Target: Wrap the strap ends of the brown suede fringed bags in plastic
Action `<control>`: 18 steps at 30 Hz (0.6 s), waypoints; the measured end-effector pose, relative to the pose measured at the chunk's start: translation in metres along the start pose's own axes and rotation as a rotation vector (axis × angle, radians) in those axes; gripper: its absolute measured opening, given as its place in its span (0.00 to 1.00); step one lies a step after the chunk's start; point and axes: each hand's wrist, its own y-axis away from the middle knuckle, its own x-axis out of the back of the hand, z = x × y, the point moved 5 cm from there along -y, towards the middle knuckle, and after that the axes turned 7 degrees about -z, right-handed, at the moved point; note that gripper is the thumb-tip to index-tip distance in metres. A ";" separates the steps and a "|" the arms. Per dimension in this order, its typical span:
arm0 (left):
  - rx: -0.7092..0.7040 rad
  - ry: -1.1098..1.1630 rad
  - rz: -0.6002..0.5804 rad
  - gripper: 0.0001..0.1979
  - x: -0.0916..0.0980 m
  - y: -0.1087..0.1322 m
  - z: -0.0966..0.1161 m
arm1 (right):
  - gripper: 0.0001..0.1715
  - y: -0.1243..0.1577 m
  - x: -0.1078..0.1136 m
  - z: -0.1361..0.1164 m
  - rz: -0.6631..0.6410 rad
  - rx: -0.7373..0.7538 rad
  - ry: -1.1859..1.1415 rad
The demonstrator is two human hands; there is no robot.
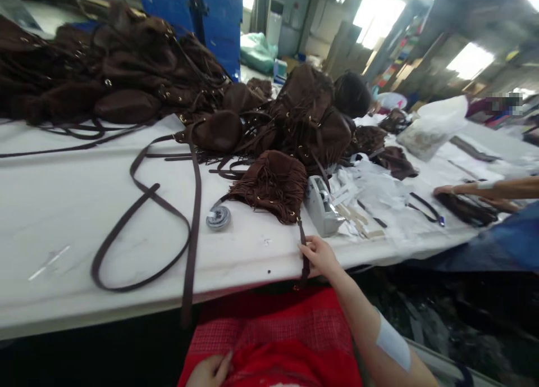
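My right hand (318, 255) is closed on the dark brown strap (303, 246) of a small fringed suede bag (269, 185), its thumb and fingers pinching the strap at the table's front edge. The strap's lower end, with a small metal fitting, hangs over that edge. The bag lies on the white table (147, 235) with gold-coloured rings along its near side. Low in the view, my left hand (209, 371) rests before the red apron (269, 331). Its fingers are curled together; anything between them is too small to make out.
A rolled tape measure (219, 218) and a grey tape dispenser (323, 207) flank the bag. Piles of brown bags (138, 67) line the back. A long strap (193, 224) crosses the table and overhangs its front. At right, a co-worker's hands (446, 190) touch a dark item.
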 end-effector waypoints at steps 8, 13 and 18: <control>-0.430 -0.021 0.044 0.18 0.043 0.062 0.139 | 0.23 0.054 -0.036 -0.029 -0.245 -0.013 -0.659; -0.160 0.871 -0.248 0.32 0.034 0.051 0.194 | 0.22 0.079 -0.063 -0.032 -0.271 0.010 -0.851; 0.055 1.367 -0.232 0.17 0.021 0.029 0.195 | 0.18 0.101 -0.073 -0.017 -0.288 -0.003 -1.039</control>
